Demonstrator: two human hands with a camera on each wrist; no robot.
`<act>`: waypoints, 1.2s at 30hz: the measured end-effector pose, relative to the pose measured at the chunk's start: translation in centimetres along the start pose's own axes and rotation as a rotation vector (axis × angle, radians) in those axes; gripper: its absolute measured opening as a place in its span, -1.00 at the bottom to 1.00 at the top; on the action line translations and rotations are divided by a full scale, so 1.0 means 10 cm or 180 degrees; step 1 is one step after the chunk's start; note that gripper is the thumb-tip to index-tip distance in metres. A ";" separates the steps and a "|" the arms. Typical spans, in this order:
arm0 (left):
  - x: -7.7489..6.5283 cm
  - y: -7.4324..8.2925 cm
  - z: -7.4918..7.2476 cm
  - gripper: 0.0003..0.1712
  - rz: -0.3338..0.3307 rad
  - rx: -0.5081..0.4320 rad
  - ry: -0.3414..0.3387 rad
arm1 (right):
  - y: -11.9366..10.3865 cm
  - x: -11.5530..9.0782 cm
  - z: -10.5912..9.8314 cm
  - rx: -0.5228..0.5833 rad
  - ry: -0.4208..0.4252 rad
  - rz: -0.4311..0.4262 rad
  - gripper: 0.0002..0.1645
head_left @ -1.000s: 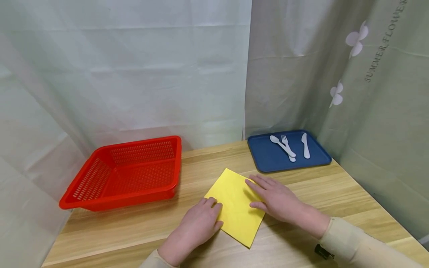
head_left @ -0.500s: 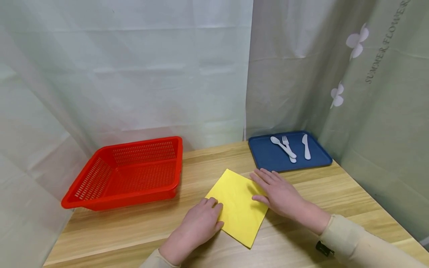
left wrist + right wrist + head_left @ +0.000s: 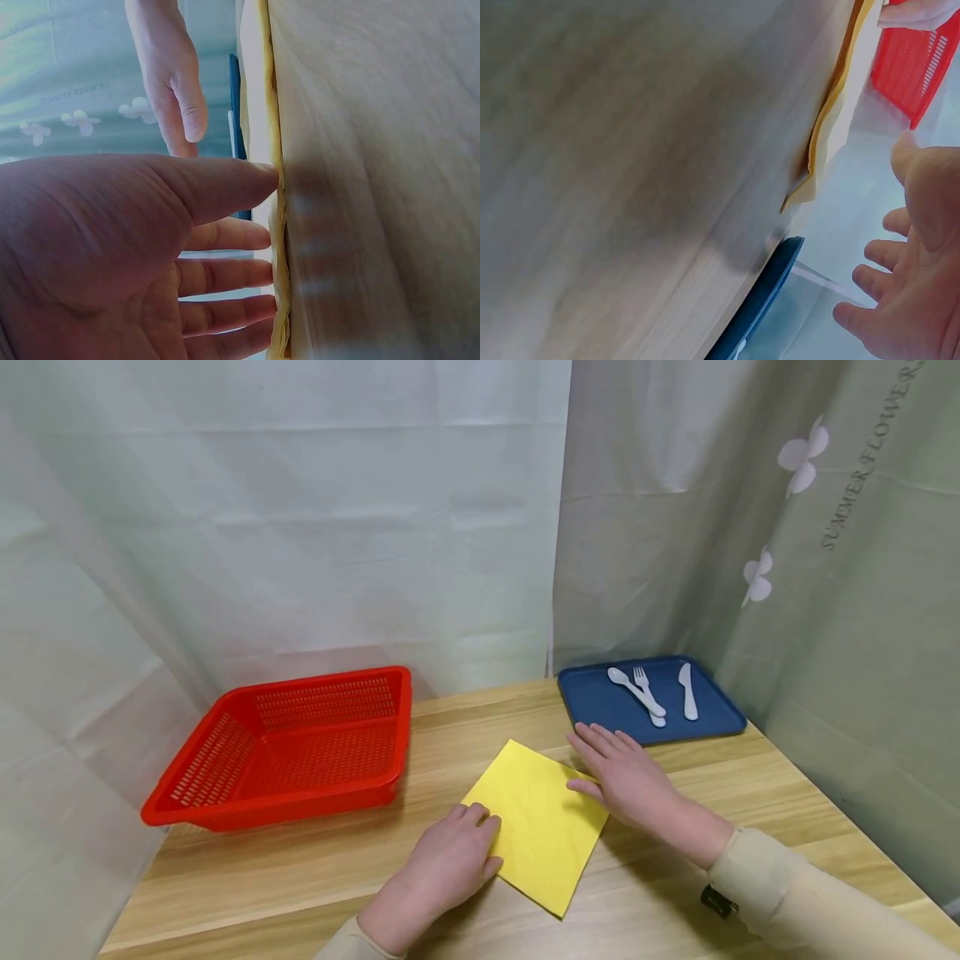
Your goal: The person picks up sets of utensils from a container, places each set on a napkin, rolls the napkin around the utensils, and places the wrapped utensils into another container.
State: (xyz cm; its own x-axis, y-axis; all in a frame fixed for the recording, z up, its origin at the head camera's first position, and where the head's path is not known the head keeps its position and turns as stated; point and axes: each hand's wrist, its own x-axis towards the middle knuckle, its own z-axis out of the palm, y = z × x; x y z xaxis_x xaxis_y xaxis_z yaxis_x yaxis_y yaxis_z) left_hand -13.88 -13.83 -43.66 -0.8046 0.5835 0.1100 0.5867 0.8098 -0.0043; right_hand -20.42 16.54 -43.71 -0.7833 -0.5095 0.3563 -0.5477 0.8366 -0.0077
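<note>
A folded yellow cloth (image 3: 542, 827) lies flat on the table, turned like a diamond; its layered edge (image 3: 274, 112) shows in the left wrist view. The fingertips of my left hand (image 3: 450, 864) rest on its left side, fingers fairly straight. Over the right corner of the cloth is my right hand (image 3: 628, 781), fingers extended and holding nothing. In the right wrist view that hand (image 3: 922, 262) hovers apart from the cloth (image 3: 829, 120). Its fingertips lie near the front edge of the blue tray in the head view.
A red perforated basket (image 3: 300, 797) stands at the left of the wooden table (image 3: 285, 868). The blue tray (image 3: 592, 702) at the back right bears a white spoon (image 3: 633, 690), a fork (image 3: 641, 677) and a knife (image 3: 687, 693). Pale curtains (image 3: 337, 527) close off the back and sides.
My right hand has come up off the cloth and moved away toward the tray, baring more of the cloth's right corner. The left hand stays in place.
</note>
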 end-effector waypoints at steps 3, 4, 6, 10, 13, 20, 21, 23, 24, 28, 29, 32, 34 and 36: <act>0.00 0.00 0.00 -0.50 -0.0004 0.0004 -0.0010 | 0.01 0.02 0.00 -0.0021 0.0043 -0.0023 -0.12; 0.00 0.00 0.00 -0.50 -0.0007 0.0005 -0.0017 | 0.01 0.03 0.00 -0.0021 0.0044 -0.0023 -0.12; 0.00 0.00 0.00 -0.50 -0.0009 0.0001 -0.0036 | 0.02 0.04 0.00 -0.0033 0.0038 -0.0018 -0.13; 0.00 0.01 0.00 -0.50 -0.0014 -0.0011 -0.0057 | 0.05 0.06 -0.01 -0.0062 0.0034 0.0009 -0.14; 0.00 0.01 -0.01 -0.51 -0.0007 -0.0005 -0.0038 | 0.08 0.09 -0.02 -0.0080 0.0015 0.0049 -0.16; -0.01 0.01 0.00 -0.50 0.0010 0.0005 -0.0004 | 0.13 0.17 -0.04 -0.0063 -0.0099 0.0211 -0.16; -0.01 0.00 0.00 -0.50 0.0010 0.0002 -0.0001 | 0.14 0.18 -0.04 -0.0056 -0.0101 0.0232 -0.16; -0.01 0.00 0.00 -0.51 0.0014 0.0003 0.0011 | 0.16 0.19 -0.04 -0.0048 -0.0098 0.0259 -0.15; -0.01 0.00 0.00 -0.51 0.0015 0.0002 0.0012 | 0.17 0.20 -0.03 -0.0052 -0.0086 0.0262 -0.14; 0.00 -0.01 0.00 -0.51 0.0017 0.0017 0.0004 | 0.24 0.22 -0.03 -0.0072 -0.0114 0.0312 -0.14; 0.00 0.00 0.00 -0.51 0.0017 0.0020 -0.0001 | 0.25 0.22 -0.03 -0.0076 -0.0120 0.0325 -0.15; 0.00 -0.01 0.01 -0.51 0.0010 0.0026 -0.0016 | 0.29 0.24 -0.04 -0.0094 -0.0144 0.0379 -0.15; 0.01 -0.01 0.01 -0.51 -0.0002 0.0021 -0.0030 | 0.32 0.25 -0.04 -0.0119 -0.0135 0.0389 -0.15; 0.01 -0.01 0.01 -0.50 -0.0015 0.0010 -0.0050 | 0.35 0.26 -0.05 -0.0144 -0.0130 0.0392 -0.16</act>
State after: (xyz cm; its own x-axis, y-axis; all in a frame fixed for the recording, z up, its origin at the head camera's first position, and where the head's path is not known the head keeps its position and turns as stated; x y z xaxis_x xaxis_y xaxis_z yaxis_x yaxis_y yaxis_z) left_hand -14.00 -13.86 -43.74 -0.8087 0.5805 0.0944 0.5826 0.8127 -0.0070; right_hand -24.26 18.24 -42.37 -0.8556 -0.4093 0.3169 -0.4336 0.9011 -0.0066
